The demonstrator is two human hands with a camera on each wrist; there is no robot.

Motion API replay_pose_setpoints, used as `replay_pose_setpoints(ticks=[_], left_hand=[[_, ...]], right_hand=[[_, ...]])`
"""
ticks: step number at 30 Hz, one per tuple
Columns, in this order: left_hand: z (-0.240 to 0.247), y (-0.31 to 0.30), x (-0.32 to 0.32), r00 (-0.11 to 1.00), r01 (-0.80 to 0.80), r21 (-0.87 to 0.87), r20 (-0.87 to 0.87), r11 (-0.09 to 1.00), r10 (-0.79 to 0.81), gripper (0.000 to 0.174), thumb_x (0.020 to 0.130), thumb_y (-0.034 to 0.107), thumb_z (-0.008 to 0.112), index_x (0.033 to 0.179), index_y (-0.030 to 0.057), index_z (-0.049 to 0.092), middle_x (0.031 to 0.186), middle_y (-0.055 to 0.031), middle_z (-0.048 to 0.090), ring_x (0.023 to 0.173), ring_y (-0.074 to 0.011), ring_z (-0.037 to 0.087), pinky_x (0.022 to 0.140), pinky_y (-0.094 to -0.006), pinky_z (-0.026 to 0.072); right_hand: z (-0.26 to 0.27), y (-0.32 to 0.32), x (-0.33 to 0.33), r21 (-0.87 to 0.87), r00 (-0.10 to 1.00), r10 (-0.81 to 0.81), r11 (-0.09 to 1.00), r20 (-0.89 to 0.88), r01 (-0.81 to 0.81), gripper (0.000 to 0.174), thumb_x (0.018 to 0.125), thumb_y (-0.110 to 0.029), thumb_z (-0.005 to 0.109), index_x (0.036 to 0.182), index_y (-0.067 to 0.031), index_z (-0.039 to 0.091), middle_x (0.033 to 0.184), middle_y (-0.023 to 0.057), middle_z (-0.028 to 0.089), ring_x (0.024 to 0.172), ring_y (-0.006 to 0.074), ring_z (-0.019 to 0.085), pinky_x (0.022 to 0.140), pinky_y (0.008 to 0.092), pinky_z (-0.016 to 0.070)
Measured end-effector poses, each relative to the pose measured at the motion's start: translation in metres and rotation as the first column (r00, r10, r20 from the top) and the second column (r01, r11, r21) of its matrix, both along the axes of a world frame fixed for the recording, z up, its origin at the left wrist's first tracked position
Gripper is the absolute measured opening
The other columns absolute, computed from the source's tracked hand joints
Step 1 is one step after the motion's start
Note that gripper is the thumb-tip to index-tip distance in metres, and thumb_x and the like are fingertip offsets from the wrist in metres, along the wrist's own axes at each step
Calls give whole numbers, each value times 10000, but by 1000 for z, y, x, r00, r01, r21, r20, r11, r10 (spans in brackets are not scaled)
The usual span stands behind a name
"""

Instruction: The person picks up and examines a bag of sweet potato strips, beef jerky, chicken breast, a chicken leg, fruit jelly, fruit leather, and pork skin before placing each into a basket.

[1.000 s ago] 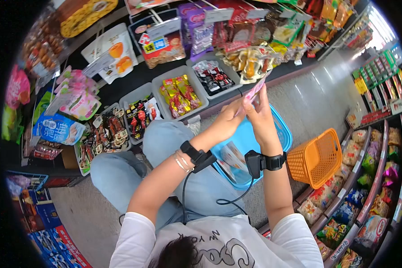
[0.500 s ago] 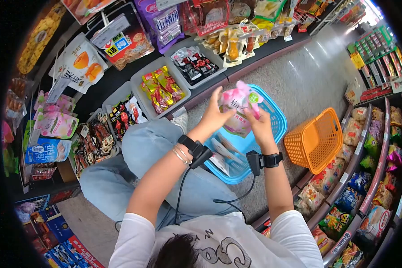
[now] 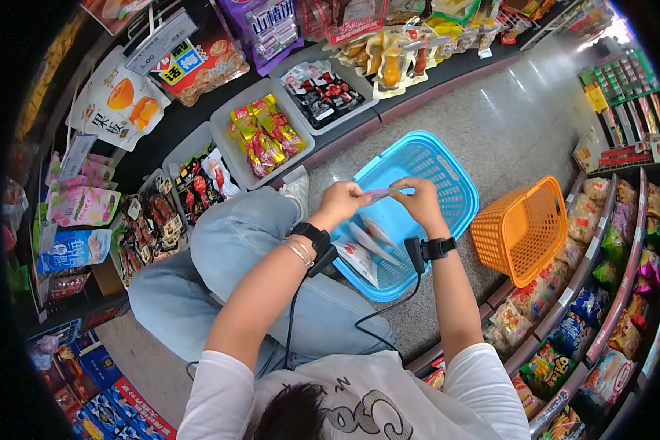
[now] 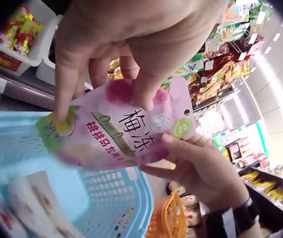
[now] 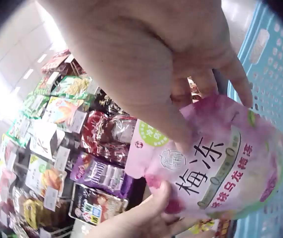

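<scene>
A pink pouch (image 4: pixel 89 148) with dark Chinese lettering and a green round mark is held between both hands above the blue basket (image 3: pixel 458 172). In the head view it appears nearly edge-on. My left hand (image 3: pixel 342 203) pinches one side, its thumb on the printed face in the left wrist view. My right hand (image 3: pixel 419 200) pinches the opposite side; its thumb lies across the printed face in the right wrist view. White packets (image 3: pixel 358 260) lie inside the basket, below the hands.
An orange basket (image 3: pixel 517 235) stands on the floor right of the blue one. Grey trays of wrapped snacks (image 3: pixel 268 139) line the low shelf ahead, with hanging bags (image 3: pixel 268 33) above. Shelves of packaged snacks (image 3: pixel 576 330) curve along the right. My bent knee (image 3: pixel 246 220) is beside the blue basket.
Both hands have come lower and back from near the shelf edge to above the blue basket. The pouch turned from edge-on to face-up, and is now nearly edge-on again.
</scene>
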State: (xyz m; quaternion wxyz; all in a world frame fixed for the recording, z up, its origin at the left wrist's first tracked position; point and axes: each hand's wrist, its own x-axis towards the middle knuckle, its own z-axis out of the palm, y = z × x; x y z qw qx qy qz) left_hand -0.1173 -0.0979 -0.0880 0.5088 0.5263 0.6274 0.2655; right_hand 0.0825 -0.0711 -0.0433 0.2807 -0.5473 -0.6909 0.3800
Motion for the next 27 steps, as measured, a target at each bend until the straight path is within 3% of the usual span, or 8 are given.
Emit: replay_pose_setpoints(ticks=[4, 7, 10, 12, 18, 21, 24, 27], left_hand=[[-2, -3, -11, 973, 72, -74, -212, 995, -87, 240, 716, 308, 726, 790, 83, 692, 758, -90, 675, 702, -204, 650, 654, -314, 487], [-9, -4, -19, 963, 94, -114, -240, 989, -119, 229, 711, 299, 723, 805, 92, 701, 781, -92, 677, 724, -213, 654, 627, -333, 508], [-8, -7, -20, 993, -33, -384, -121, 923, -15, 250, 704, 232, 729, 841, 29, 682, 784, -83, 661, 689, -190, 636, 596, -369, 532], [-10, -9, -23, 995, -26, -409, -102, 912, -17, 241, 711, 224, 719, 855, 34, 681, 803, -83, 655, 696, -197, 634, 595, -393, 543], [-20, -12, -30, 999, -7, -457, -51, 889, -19, 217, 728, 235, 698, 821, 41, 671, 793, -73, 648, 709, -190, 630, 608, -387, 548], [-13, -9, -30, 997, -29, -508, -75, 861, -11, 243, 758, 289, 661, 792, 48, 659, 789, -66, 643, 724, -194, 628, 608, -383, 543], [0, -8, -29, 998, -55, -516, -53, 855, 32, 285, 794, 335, 609, 786, 53, 651, 809, -56, 643, 749, -194, 626, 607, -378, 533], [0, -6, -30, 999, -49, -507, -44, 861, 31, 296, 818, 342, 574, 816, 55, 648, 836, -45, 644, 769, -190, 622, 607, -370, 523]], right_hand=[[-27, 11, -15, -49, 984, 166, 985, 68, -163, 84, 707, -37, 702, 789, -47, 688, 784, 65, 677, 738, 157, 639, 646, 283, 509], [-48, 14, -26, -63, 968, 246, 968, 55, -243, 91, 692, -33, 705, 779, -47, 684, 771, 70, 675, 720, 167, 639, 643, 290, 508], [-66, 17, -37, -86, 940, 338, 939, 47, -333, 93, 674, -13, 700, 761, -40, 679, 753, 77, 672, 706, 173, 639, 641, 295, 506], [-79, 17, -43, -91, 913, 402, 914, 69, -396, 94, 662, 8, 691, 745, -31, 674, 735, 83, 670, 692, 175, 639, 639, 294, 503], [-121, 7, -56, -201, 914, 407, 895, 3, -398, 82, 625, 73, 643, 664, 1, 645, 709, 126, 657, 665, 232, 642, 631, 318, 515], [-139, 7, -57, -283, 926, 374, 884, -53, -373, 93, 620, 85, 638, 660, 2, 648, 704, 119, 659, 647, 221, 638, 618, 315, 516], [-162, 5, -58, -335, 911, 406, 850, -74, -406, 73, 661, 38, 681, 718, 9, 648, 706, 107, 662, 636, 147, 613, 618, 295, 500], [-159, -1, -61, -377, 890, 454, 834, 51, -403, 73, 673, 22, 676, 741, 3, 657, 739, 120, 670, 658, 184, 631, 635, 309, 506]])
